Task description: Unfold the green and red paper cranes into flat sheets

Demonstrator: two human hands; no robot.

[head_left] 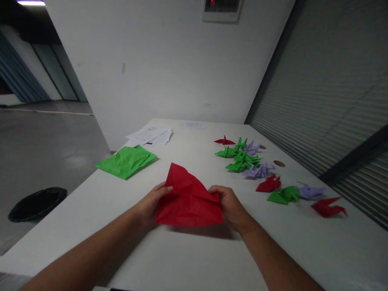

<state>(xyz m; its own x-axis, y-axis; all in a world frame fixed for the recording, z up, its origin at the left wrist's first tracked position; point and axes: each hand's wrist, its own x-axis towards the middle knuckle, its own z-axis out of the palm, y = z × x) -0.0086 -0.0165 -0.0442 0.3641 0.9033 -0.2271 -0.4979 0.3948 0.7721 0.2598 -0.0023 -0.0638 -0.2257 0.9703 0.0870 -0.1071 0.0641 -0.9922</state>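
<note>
A creased sheet of red paper (190, 202) is held up over the white table, its upper left corner pointing away from me. My left hand (153, 202) grips its left edge, thumb on the near face and the other fingers hidden behind. On the opposite edge my right hand (228, 204) pinches the sheet, with its thumb along the top right. Fold lines and crumples run across the middle of the paper. A shadow falls on the table beneath its lower edge.
Crumpled green paper sheets (129, 159) lie at the table's left edge, with printed papers (151, 135) behind. Several folded paper cranes, green (241, 159), purple (259, 170) and red (327, 207), lie along the right. A black bin (38, 204) stands on the floor at left.
</note>
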